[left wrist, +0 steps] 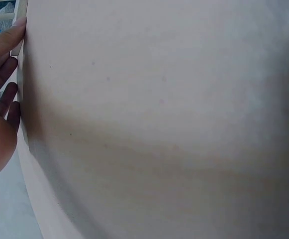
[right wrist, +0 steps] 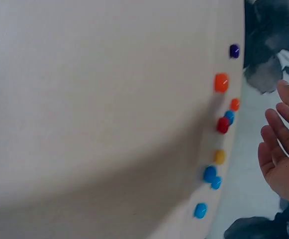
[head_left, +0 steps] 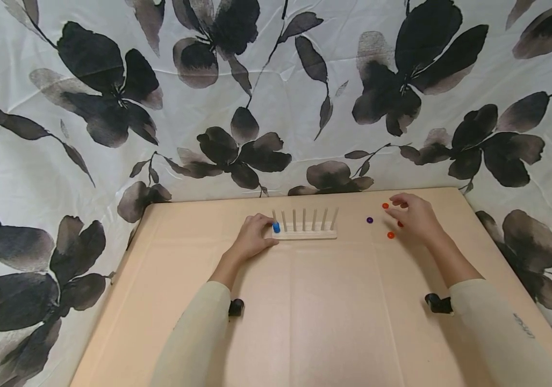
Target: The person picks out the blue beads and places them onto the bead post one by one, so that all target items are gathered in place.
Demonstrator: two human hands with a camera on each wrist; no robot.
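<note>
A small wooden rack (head_left: 307, 235) with a row of upright pegs stands towards the back of the table. Blue beads (head_left: 276, 227) sit on its leftmost peg. My left hand (head_left: 251, 236) holds the rack's left end, thumb at the front and fingers behind. In the left wrist view, the thumb (left wrist: 10, 37) lies along the wooden edge. My right hand (head_left: 416, 217) hovers over loose beads, its fingers loosely bent and nothing between them. Close by lie a purple bead (head_left: 370, 220), an orange bead (head_left: 391, 235) and a red bead (right wrist: 223, 125).
More beads show in the right wrist view: a yellow bead (right wrist: 219, 157) and several blue ones, such as a blue bead (right wrist: 200, 210). A light wooden table (head_left: 334, 312) lies under everything. Behind it hangs a white cloth (head_left: 305, 97) with dark flowers.
</note>
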